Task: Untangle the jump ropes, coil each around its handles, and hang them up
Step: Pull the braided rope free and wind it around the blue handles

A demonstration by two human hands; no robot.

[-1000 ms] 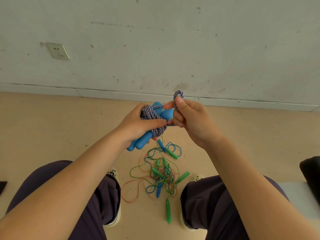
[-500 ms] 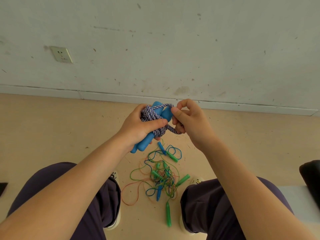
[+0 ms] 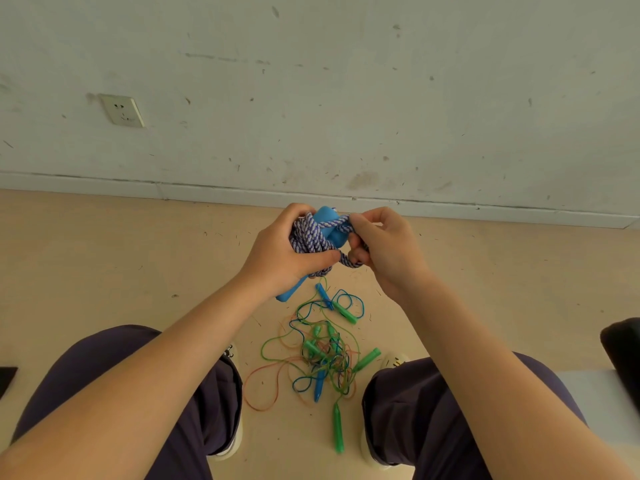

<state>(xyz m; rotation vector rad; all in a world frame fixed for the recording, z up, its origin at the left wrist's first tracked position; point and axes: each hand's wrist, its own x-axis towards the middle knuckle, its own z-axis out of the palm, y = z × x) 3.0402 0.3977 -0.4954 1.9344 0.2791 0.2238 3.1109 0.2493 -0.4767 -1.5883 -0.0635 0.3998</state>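
Note:
My left hand grips a pair of blue handles wrapped in a thick purple-and-white braided rope; the handles' lower end pokes out below my palm. My right hand pinches a loop of that same rope beside the coil, fingers curled round it. On the floor between my feet lies a tangle of thin green, blue and orange jump ropes with small green and blue handles.
I sit facing a grey wall with a socket at left. My knees flank the tangle, shoes on the tan floor. A dark object sits at the right edge.
My right hand has brought the rope loop down from above the handles to the coil's right side and now holds it lower, close against the wrapped bundle.

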